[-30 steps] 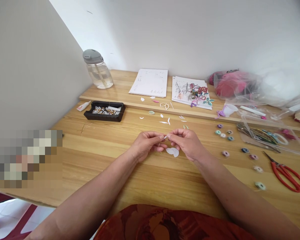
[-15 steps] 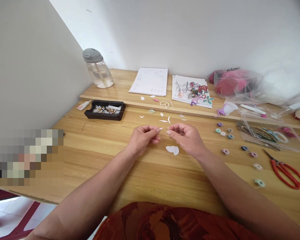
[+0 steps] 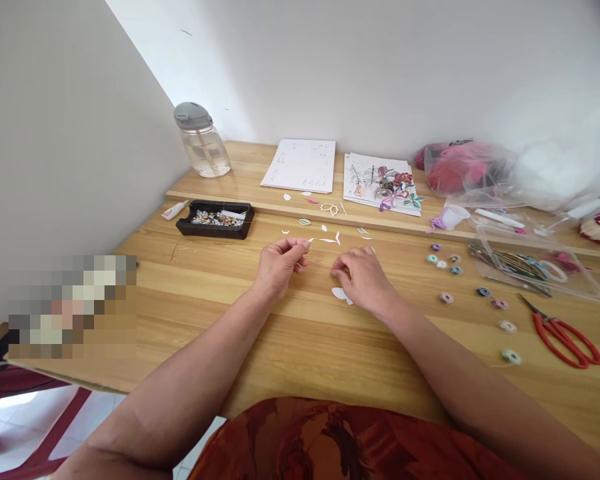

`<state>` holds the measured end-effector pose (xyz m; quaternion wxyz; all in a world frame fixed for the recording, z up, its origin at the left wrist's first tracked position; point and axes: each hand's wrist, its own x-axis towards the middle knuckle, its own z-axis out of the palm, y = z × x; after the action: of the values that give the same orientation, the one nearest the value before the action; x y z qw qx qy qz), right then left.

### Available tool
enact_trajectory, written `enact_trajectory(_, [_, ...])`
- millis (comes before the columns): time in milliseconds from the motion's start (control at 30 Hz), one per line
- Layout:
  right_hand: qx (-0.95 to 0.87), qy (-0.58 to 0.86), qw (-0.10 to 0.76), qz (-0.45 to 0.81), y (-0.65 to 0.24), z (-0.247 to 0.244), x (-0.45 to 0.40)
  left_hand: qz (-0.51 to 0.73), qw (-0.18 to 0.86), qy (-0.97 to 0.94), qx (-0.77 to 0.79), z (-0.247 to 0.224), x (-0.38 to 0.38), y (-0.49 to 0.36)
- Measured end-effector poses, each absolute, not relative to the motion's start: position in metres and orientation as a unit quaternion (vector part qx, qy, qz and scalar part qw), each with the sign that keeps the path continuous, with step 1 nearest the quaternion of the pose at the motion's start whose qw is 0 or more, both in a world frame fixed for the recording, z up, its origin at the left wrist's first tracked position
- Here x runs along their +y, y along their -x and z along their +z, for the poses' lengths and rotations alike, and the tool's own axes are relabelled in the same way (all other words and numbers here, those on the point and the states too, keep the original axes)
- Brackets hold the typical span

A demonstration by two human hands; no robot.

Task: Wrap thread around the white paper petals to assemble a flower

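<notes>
Picture a clock face on the surface (image 3: 190,287), centred between the hands, 12 pointing away from the wearer. Left hand (image 3: 279,265) at 9 has its grip pinched, thumb against finger, on a tiny white sliver (image 3: 311,240) poking out near 12. Right hand (image 3: 363,277) at 3 has fingers curled down; honestly can't tell if that grip has anything in it. It partly hides the white petal cutouts (image 3: 337,293) around 5.

My two cents: pinch the sliver lightly near one end, it looks thin and probably creases easily. Leave the tip free and work it with right fingertips only. I'd lift that hand clear so it doesn't drag the cutouts, and mind the loose white bits (image 3: 329,241) near 1, likely easy to brush away.
</notes>
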<state>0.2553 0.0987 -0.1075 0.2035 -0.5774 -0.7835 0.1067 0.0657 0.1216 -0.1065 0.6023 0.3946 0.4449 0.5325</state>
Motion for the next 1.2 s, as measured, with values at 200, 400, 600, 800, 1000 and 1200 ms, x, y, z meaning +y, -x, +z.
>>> enact_trajectory(200, [-0.662,0.579,0.329,0.345,-0.263,-0.096,0.098,0.528,0.636,-0.414,0.38,-0.1,0.118,-0.064])
enact_trajectory(400, [-0.575,0.541,0.38,0.483,-0.27,-0.074,0.095,0.507,0.667,-0.403,0.369,-0.099,0.115,-0.065])
enact_trajectory(600, [-0.602,0.555,0.377,0.432,-0.279,-0.057,0.09,0.483,0.618,-0.493,0.376,-0.094,0.109,-0.068])
enact_trajectory(800, [-0.67,0.543,0.347,0.368,-0.286,-0.041,0.076,0.447,0.555,-0.585,0.388,-0.068,0.094,-0.078])
enact_trajectory(1000, [-0.679,0.532,0.359,0.356,-0.288,-0.033,0.062,0.429,0.547,-0.615,0.373,-0.057,0.09,-0.09])
enact_trajectory(1200, [-0.659,0.534,0.384,0.365,-0.295,-0.033,0.059,0.414,0.566,-0.598,0.389,-0.055,0.092,-0.1])
